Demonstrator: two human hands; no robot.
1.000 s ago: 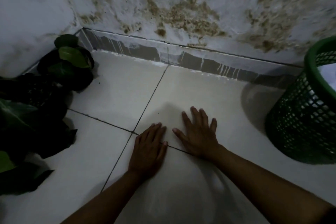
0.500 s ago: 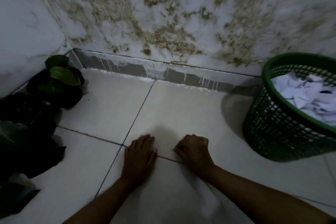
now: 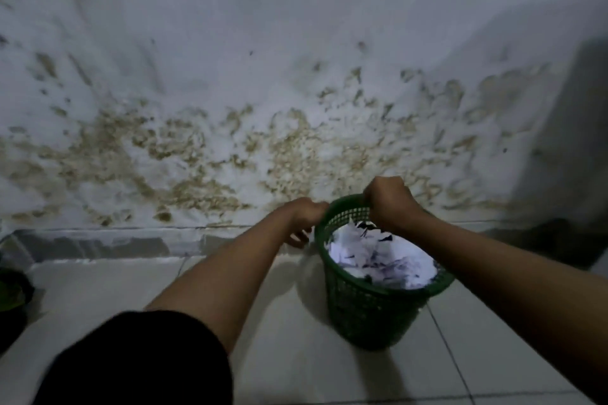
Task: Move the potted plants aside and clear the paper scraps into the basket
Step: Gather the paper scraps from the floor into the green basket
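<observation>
1. Our right hand (image 3: pixel 390 202) is curled in a fist over the far rim of the green basket (image 3: pixel 371 316), fingers wrapped around the rim's edge.
2. Our left hand (image 3: pixel 304 217) grips the basket's rim on its left side, knuckles up, with fingertips showing just below the rim on the outside.
3. Both bare forearms reach forward to the basket; the left one crosses the floor toward it, and the right one passes over the basket's right edge.
4. The basket is a round, dark green plastic mesh bin. It looks slightly tilted; its base is on or close to the floor, and we cannot tell which.
5. Inside the basket lie the paper scraps (image 3: pixel 378 260), white crumpled pieces with some dark marks, filling it almost to the rim.
6. Under the basket is a floor of pale tiles (image 3: pixel 108 293) with thin dark grout lines.
7. Just behind the basket stands a white wall (image 3: pixel 263 43), heavily blotched with brownish stains low down, with a grey skirting strip (image 3: pixel 108 245) along its foot.
8. Far left of the basket, at the frame's edge, a dark potted plant (image 3: pixel 11 294) with a hint of green leaf is partly visible.
9. Nearer to us than the basket, at lower left, a black sleeve (image 3: pixel 138 362) covers our upper arm.
</observation>
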